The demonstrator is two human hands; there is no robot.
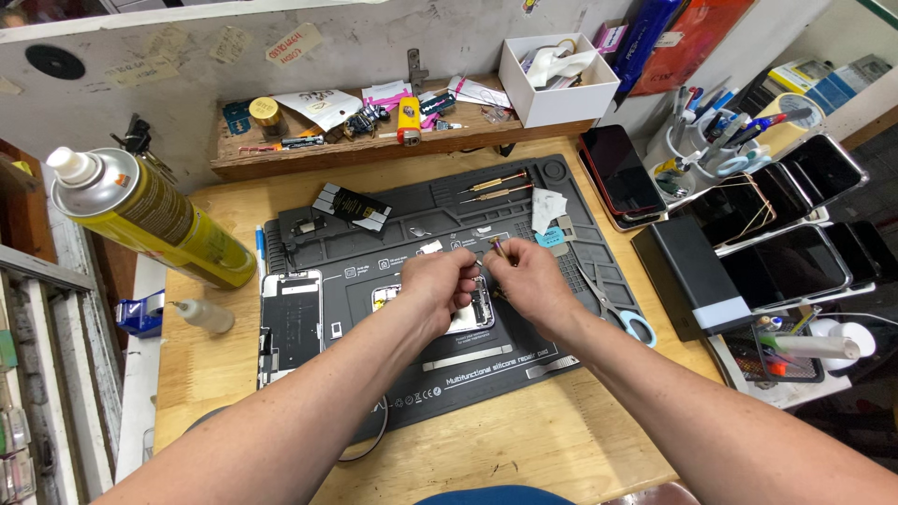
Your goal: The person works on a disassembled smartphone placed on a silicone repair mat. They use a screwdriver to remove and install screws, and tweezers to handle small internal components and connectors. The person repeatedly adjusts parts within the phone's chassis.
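Left hand (438, 285) fingers pressing opened phone (472, 309), right hand (528, 281) fingers pinching small tool (499, 248), yellow spray can (150, 220) far left

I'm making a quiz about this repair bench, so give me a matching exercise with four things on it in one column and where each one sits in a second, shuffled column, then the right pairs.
Things:
1. yellow spray can
2. white box
3. scissors
4. opened phone

Places:
A. under both hands, mid-mat
B. on the right side of the grey mat, blue handles toward the person
C. lying on its side at the left edge of the wooden bench
D. on the wooden shelf at the back, right end

Pairs: 1-C, 2-D, 3-B, 4-A
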